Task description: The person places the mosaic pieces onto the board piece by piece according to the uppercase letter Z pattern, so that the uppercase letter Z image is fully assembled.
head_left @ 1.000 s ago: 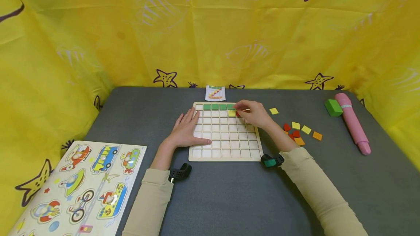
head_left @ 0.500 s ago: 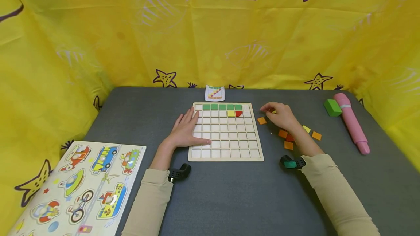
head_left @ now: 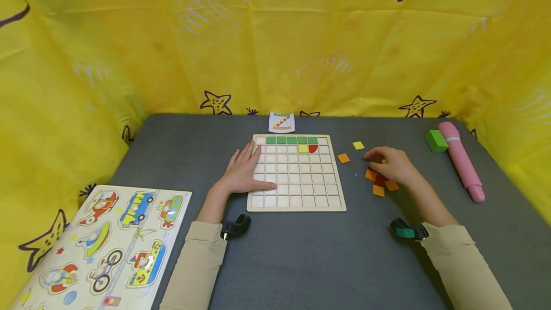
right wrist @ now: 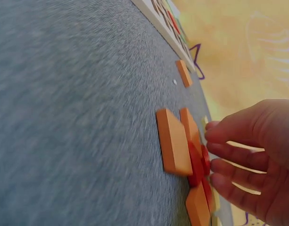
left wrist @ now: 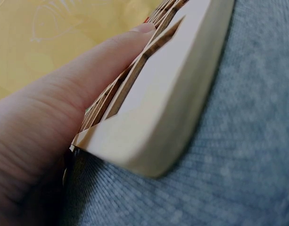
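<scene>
My left hand (head_left: 243, 171) rests spread on the left edge of a wooden grid board (head_left: 297, 212), its thumb lying across the cells. In the left wrist view the thumb (left wrist: 106, 66) touches the board's dividers. Green squares fill part of the top row; below them sit a yellow square (head_left: 303, 149) and a red quarter-round piece (head_left: 313, 149). To the right, my right hand (head_left: 393, 164) hovers over a cluster of loose tiles, fingers loosely bent, with no held piece visible. Orange tiles (right wrist: 173, 143) and red pieces (right wrist: 196, 162) lie beside its fingertips. Some tiles are hidden beneath the hand.
A small pattern card (head_left: 281, 122) lies behind the board. Loose orange (head_left: 343, 158) and yellow (head_left: 358, 145) tiles lie between board and hand. A green block (head_left: 436, 141) and a pink cylinder (head_left: 462, 161) are at right, a picture puzzle (head_left: 178, 195) at left.
My right hand has left the board, where the red piece now shows, and moved right to the tile cluster. An orange tile now lies beside the board. The left hand has stayed put.
</scene>
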Tool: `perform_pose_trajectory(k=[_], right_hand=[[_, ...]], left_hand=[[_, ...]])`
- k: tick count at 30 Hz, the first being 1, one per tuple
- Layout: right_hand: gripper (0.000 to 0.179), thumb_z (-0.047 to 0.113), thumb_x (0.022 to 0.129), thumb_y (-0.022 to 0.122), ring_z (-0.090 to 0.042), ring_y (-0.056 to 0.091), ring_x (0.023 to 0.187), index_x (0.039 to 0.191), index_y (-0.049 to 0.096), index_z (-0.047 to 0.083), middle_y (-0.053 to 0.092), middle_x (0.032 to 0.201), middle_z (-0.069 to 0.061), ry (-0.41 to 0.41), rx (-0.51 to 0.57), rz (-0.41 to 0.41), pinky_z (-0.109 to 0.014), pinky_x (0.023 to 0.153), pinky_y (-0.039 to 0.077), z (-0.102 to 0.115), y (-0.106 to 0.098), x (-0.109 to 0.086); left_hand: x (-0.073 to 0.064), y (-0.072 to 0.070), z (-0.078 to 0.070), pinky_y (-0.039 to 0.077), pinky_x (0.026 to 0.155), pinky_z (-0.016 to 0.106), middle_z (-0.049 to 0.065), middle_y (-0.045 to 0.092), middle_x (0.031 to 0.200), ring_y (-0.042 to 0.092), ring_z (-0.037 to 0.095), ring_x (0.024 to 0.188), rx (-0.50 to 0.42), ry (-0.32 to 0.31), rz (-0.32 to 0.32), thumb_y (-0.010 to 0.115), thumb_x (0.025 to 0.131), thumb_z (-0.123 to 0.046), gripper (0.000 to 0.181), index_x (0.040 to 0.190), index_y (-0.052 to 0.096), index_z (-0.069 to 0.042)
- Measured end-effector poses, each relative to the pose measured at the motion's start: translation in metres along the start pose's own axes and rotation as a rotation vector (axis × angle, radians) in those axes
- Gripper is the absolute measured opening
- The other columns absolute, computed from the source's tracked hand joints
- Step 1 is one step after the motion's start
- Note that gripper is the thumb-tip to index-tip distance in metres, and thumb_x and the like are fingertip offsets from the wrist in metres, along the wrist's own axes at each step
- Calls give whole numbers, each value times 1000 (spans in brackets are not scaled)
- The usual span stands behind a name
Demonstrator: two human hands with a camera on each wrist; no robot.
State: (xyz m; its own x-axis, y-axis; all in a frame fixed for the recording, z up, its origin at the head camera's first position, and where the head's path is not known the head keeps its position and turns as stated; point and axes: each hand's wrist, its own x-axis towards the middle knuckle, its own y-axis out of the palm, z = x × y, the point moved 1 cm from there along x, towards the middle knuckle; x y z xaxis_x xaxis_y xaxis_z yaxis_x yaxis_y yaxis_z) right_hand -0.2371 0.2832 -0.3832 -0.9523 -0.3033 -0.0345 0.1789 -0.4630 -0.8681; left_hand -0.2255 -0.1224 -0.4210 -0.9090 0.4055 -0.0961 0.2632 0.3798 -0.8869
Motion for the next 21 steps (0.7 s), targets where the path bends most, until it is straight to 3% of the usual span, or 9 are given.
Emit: perform_pose_trajectory(k=[12,17,21], right_hand=[[25,-1,85,64,-34,59,91,110,68,-3,66,97,-17,-65,-28,-10,-49,80,47,-3,-2,-12],[25,12,88,72,-24,56,76,108,68,-3,65,86,-10,-40,-28,-41,-36,67,46,1,4,-3],[35,25,91,70,-21,54,72,111,67,-3,64,83,-6,-24,-23,-55,-34,66,44,5,10,3]], left_hand=[[1,0,0,-4,117,48,14,-7,162,-4,26,149,3,2,-9,69,74,-69,121,156,9,-2],[1,1,0,-3,117,48,14,-6,162,-4,26,149,4,2,-10,69,74,-69,121,156,9,-3],[1,1,0,-3,117,48,14,-6,162,-4,26,149,2,1,-10,69,74,-69,121,156,8,-3]])
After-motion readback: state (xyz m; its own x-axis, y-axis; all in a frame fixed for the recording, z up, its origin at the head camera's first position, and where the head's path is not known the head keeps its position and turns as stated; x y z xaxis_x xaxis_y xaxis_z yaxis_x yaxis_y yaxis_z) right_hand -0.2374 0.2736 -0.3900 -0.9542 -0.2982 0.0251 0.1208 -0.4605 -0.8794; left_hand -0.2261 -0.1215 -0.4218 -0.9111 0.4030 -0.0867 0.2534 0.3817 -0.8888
